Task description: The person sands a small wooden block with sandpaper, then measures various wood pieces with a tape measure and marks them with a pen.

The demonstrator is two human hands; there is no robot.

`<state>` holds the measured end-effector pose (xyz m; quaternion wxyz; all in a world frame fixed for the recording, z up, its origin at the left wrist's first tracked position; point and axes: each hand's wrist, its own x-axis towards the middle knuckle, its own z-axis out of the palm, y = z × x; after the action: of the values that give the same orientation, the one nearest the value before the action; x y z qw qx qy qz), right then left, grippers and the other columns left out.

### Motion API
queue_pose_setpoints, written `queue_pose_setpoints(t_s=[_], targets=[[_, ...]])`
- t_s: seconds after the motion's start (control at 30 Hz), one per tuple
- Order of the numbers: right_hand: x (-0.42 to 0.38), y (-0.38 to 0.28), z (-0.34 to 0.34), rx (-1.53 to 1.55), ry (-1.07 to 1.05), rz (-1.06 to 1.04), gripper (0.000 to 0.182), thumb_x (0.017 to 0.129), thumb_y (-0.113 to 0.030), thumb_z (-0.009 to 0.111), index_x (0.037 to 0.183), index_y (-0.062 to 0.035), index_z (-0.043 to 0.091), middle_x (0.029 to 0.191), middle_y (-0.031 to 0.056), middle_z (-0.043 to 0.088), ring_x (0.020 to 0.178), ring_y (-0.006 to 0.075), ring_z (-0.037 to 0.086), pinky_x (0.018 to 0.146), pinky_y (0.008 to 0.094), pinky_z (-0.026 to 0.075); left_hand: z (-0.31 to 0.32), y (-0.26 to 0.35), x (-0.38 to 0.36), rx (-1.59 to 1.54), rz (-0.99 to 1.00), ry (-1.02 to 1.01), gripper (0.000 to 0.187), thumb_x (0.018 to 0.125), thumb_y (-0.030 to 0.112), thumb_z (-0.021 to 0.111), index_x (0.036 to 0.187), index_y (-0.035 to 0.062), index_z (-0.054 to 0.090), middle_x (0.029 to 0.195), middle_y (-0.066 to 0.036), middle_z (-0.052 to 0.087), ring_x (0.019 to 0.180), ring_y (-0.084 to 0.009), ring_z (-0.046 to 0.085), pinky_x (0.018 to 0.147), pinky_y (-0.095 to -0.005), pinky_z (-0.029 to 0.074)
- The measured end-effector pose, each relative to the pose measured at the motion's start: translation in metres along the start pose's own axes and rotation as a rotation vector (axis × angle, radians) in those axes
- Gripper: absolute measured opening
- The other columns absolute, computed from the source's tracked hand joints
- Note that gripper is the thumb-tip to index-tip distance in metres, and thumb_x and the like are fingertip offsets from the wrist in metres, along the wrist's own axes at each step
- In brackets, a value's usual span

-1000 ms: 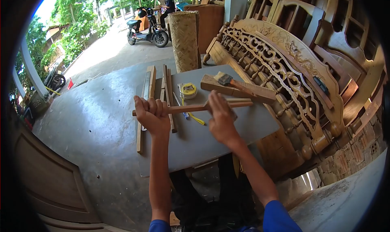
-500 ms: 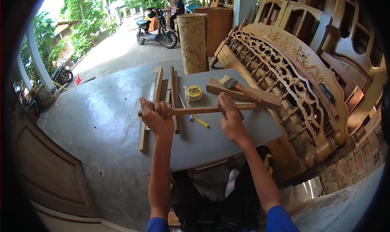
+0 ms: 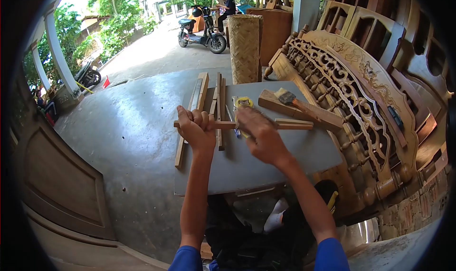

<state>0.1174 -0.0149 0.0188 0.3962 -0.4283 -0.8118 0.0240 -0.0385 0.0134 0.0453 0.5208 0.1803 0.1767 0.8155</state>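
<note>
My left hand [image 3: 196, 130] is closed round the left end of a thin wooden strip [image 3: 294, 124], which lies crosswise above the table. Over the middle of the strip is my right hand [image 3: 256, 133], smeared by motion, its fingers bent round a dark, flat piece that I cannot make out. Behind the right hand sits a yellow tape measure [image 3: 244, 102], partly covered. A brush [image 3: 287, 98] with pale bristles rests on a thick wooden block [image 3: 316, 115] to the right. More wooden strips [image 3: 219, 95] lie beyond my left hand, beside a metal ruler [image 3: 196, 94] on a wooden piece.
The grey table [image 3: 228, 173] stands before my knees. A carved wooden bed panel [image 3: 351, 90] leans close on the right. Past the table stand a rolled woven mat [image 3: 245, 47] and a scooter [image 3: 204, 36]. A person [image 3: 227, 12] sits farther back.
My right hand has slid left along the wooden strip, nearer my left hand. The left hand keeps its hold. The whole view has shifted, so things appear farther right.
</note>
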Motion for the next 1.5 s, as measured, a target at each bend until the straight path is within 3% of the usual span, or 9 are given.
queue_pose_setpoints(t_s=[0.33,0.47,0.6,0.73,0.87,0.97,1.1,1.23,1.5], targets=[[-0.011,0.032,-0.008,0.006,0.144,0.264,0.057,0.068,0.012,0.041,0.125,0.0049,0.042,0.127,0.0223,0.043,0.121,0.0307,0.039,0.104,0.0388,0.029,0.001,0.001,-0.001,-0.01,0.016,-0.012,0.041,0.094,0.032,0.038,0.059,0.0156,0.024,0.045,0.004,0.017,0.038,-0.0076,0.013,0.035,-0.0242,0.019],[-0.028,0.0,0.001,-0.076,0.048,-0.073,0.054,0.07,0.013,0.041,0.124,0.0074,0.042,0.125,0.0246,0.044,0.12,0.0339,0.04,0.104,0.036,0.03,-0.001,0.007,0.002,-0.027,-0.007,-0.002,0.037,0.094,0.031,0.038,0.063,0.0149,0.027,0.046,0.004,0.017,0.038,-0.008,0.013,0.036,-0.0244,0.018],[-0.026,0.045,-0.004,-0.157,0.16,0.309,0.05,0.073,0.01,0.041,0.123,0.0078,0.043,0.125,0.024,0.045,0.121,0.0323,0.04,0.105,0.0391,0.027,-0.001,0.006,0.003,-0.002,0.014,0.002,0.042,0.094,0.033,0.037,0.058,0.0155,0.023,0.045,0.004,0.017,0.038,-0.0076,0.013,0.036,-0.0245,0.019],[-0.04,-0.012,-0.002,-0.041,0.009,-0.027,0.053,0.072,0.01,0.039,0.126,0.0062,0.04,0.128,0.0227,0.042,0.122,0.0325,0.038,0.106,0.0363,0.027,-0.001,0.005,0.003,-0.009,0.009,-0.01,0.038,0.094,0.031,0.038,0.062,0.0146,0.026,0.046,0.004,0.017,0.038,-0.0082,0.013,0.036,-0.0246,0.019],[-0.046,0.047,-0.003,-0.126,0.255,0.318,0.053,0.074,0.007,0.04,0.127,0.0021,0.041,0.13,0.0187,0.043,0.123,0.0275,0.039,0.105,0.0399,0.027,-0.001,0.006,-0.002,-0.002,0.004,-0.019,0.036,0.094,0.03,0.038,0.064,0.0142,0.028,0.047,0.004,0.018,0.039,-0.0085,0.013,0.037,-0.0243,0.019],[-0.049,0.005,0.0,-0.15,0.063,0.014,0.055,0.074,0.007,0.04,0.128,0.0008,0.041,0.131,0.0159,0.043,0.125,0.0268,0.037,0.104,0.0394,0.028,0.003,0.003,0.004,-0.027,0.008,-0.024,0.035,0.094,0.03,0.038,0.064,0.0142,0.028,0.047,0.004,0.017,0.039,-0.0084,0.013,0.037,-0.0243,0.02],[-0.032,0.041,-0.006,-0.255,0.187,0.33,0.055,0.073,0.008,0.039,0.128,-0.0012,0.042,0.131,0.0144,0.043,0.125,0.0266,0.036,0.105,0.0389,0.026,0.003,0.004,0.0,0.012,0.031,-0.015,0.041,0.094,0.032,0.037,0.06,0.0149,0.024,0.046,0.004,0.017,0.038,-0.0079,0.013,0.037,-0.0245,0.02],[-0.027,0.007,0.006,-0.137,0.088,-0.046,0.055,0.071,0.009,0.041,0.125,-0.0008,0.045,0.13,0.0148,0.044,0.122,0.0285,0.039,0.104,0.0383,0.028,-0.004,0.009,0.006,-0.001,0.036,-0.001,0.039,0.094,0.031,0.038,0.061,0.0148,0.025,0.047,0.004,0.018,0.039,-0.008,0.013,0.037,-0.0245,0.019],[-0.01,0.032,0.017,-0.105,0.193,-0.069,0.059,0.066,0.004,0.055,0.123,-0.0061,0.049,0.125,0.0111,0.048,0.116,0.0269,0.045,0.099,0.0373,0.035,-0.008,0.01,0.014,-0.029,-0.002,0.003,0.033,0.093,0.027,0.038,0.064,0.014,0.029,0.046,0.004,0.02,0.037,-0.0082,0.016,0.036,-0.0245,0.02]])
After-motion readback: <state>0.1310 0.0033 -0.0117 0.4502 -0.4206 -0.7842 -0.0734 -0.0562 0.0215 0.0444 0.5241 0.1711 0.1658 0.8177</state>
